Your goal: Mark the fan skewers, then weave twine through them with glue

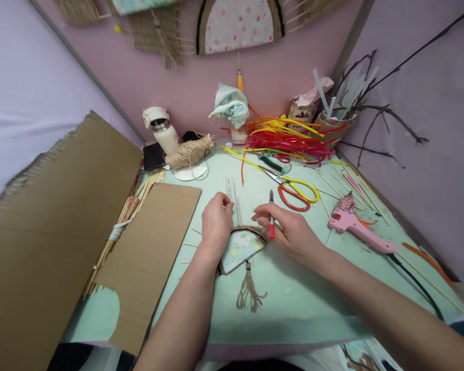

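My left hand [217, 222] is closed at a clear ruler [231, 187], thumb and fingers pressed at its lower left edge. A thin wooden stick [239, 212] runs beside the ruler. My right hand [290, 232] holds a red marker [271, 226] upright between its fingers. Below both hands lies a half-round fabric piece [242, 250] with a pale floral print and a twine border. Part of it is hidden under my left wrist. Thin sticks poke out from its left side, and a twine tassel [249, 291] hangs from its straight edge.
Scissors [290, 188] with red and yellow handles lie ahead, near bright pipe cleaners [290, 141]. A pink glue gun [363, 226] rests at right, its cord trailing. Cardboard [158, 242] and bundled sticks [118, 229] are at left. A bottle [165, 135] and twine [191, 150] stand behind.
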